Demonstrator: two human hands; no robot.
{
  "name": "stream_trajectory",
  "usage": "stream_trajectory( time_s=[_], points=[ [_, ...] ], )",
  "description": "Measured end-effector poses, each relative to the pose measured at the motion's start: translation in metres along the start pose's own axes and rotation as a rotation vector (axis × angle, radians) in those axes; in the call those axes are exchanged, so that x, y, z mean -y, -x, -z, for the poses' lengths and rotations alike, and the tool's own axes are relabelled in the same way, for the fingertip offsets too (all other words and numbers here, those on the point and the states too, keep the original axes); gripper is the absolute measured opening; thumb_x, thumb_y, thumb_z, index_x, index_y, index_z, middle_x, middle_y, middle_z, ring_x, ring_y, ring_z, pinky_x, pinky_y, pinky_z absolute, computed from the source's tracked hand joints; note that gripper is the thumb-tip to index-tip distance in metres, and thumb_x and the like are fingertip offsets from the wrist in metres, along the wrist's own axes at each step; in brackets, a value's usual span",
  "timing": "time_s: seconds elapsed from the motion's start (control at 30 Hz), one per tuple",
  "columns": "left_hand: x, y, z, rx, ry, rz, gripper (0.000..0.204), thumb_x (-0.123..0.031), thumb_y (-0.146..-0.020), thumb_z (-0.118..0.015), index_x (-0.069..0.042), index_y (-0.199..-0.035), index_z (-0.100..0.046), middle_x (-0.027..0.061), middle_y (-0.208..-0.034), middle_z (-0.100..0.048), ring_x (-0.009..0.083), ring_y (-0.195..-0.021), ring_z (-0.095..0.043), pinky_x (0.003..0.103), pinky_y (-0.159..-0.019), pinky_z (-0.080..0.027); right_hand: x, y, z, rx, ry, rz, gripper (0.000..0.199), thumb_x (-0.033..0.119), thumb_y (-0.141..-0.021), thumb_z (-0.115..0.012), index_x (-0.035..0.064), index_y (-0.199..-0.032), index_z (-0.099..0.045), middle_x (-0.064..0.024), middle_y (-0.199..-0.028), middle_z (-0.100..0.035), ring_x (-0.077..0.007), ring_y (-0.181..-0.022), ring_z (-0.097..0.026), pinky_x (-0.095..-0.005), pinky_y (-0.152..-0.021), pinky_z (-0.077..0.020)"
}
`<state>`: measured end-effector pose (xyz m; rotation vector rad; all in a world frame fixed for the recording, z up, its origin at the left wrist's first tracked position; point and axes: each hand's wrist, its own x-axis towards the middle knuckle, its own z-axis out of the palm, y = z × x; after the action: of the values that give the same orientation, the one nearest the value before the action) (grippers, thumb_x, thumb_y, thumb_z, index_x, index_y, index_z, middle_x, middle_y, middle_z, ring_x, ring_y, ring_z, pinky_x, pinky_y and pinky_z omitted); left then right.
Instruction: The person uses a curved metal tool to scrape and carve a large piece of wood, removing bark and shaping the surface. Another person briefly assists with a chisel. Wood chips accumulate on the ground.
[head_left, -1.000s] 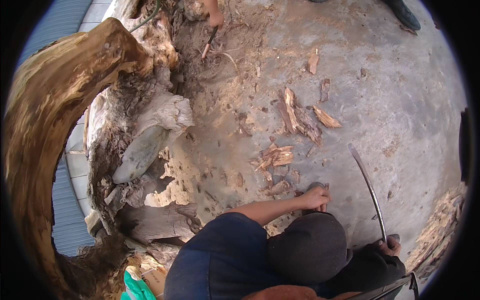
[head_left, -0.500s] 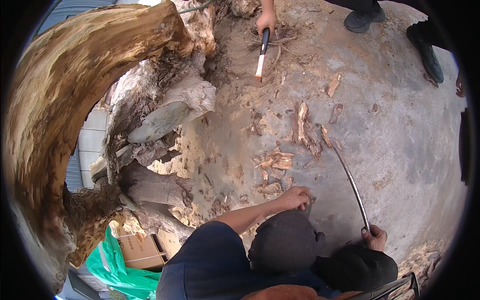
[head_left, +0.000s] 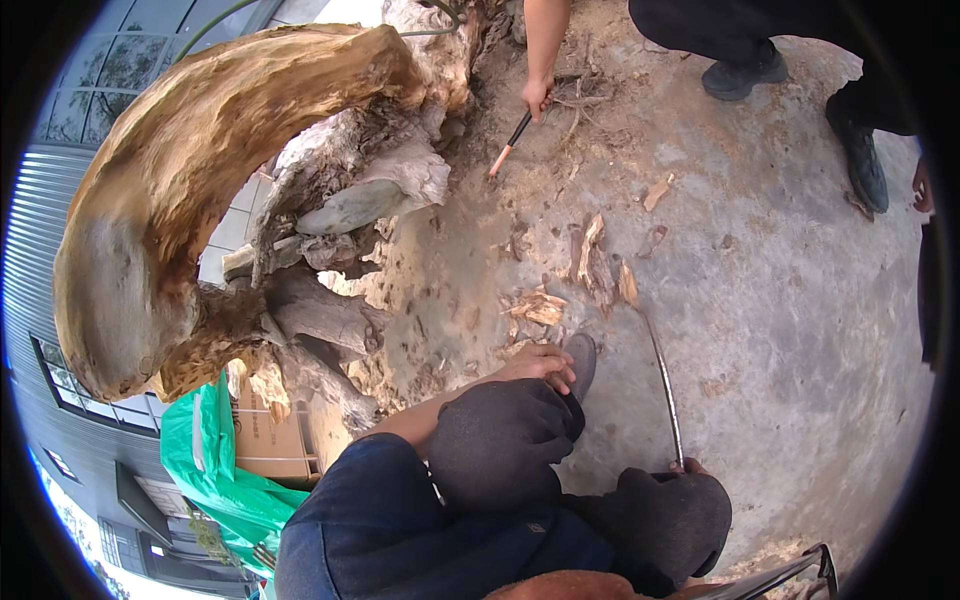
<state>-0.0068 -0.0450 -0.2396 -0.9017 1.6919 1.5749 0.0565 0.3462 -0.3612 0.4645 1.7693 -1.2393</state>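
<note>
My right hand (head_left: 690,467), partly hidden behind my dark knee, is closed around the lower end of a long thin metal rod (head_left: 662,375). The rod reaches forward over the concrete, and its far end meets a splinter of pale wood (head_left: 628,284). My left hand (head_left: 545,365) lies over my other knee above my grey shoe (head_left: 582,360), its fingers loosely apart with nothing in them. Broken wood pieces (head_left: 538,307) lie just ahead of it, and longer bark strips (head_left: 592,262) lie beyond.
A huge gnarled tree root (head_left: 120,270) arches along the left. At the top, another person's hand (head_left: 537,97) holds a slim black-handled tool (head_left: 510,145) over the dirt. Dark shoes (head_left: 745,75) stand at the upper right. A green tarp (head_left: 205,450) and cardboard box (head_left: 270,435) sit lower left.
My view has shifted. The rod and my right hand now appear further left, with the hand more hidden by my knee. My left hand has drawn back over the knee. The other person's tool has turned.
</note>
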Motion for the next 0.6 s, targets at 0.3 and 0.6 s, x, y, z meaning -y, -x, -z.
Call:
stream_trajectory(
  time_s=[0.3, 0.6],
  points=[
    [-0.038, -0.010, 0.009, -0.301, -0.994, -0.611, 0.033, -0.009, -0.094, -0.055, 0.000, -0.125, -0.058, 0.0174, -0.114, -0.068, 0.0299, -0.093, -0.070, 0.038, -0.084, -0.054, -0.105, -0.053, -0.012, -0.004, -0.026, -0.072, 0.038, 0.037, -0.092, -0.070, 0.0104, -0.119, -0.068, -0.0136, -0.091, -0.072, -0.0241, -0.089, -0.069, -0.0416, -0.080, -0.0511],
    [-0.104, -0.021, 0.095, -0.669, -1.138, -0.803, 0.039, -0.004, -0.088, -0.055, -0.002, -0.127, -0.057, 0.0228, -0.129, -0.060, 0.0403, -0.116, -0.060, 0.045, -0.100, -0.048, -0.052, -0.029, -0.008, -0.147, -0.125, -0.038, 0.036, 0.037, -0.092, -0.071, 0.0097, -0.116, -0.068, -0.0125, -0.089, -0.071, -0.0229, -0.087, -0.068, -0.0406, -0.078, -0.0506]
  ],
)
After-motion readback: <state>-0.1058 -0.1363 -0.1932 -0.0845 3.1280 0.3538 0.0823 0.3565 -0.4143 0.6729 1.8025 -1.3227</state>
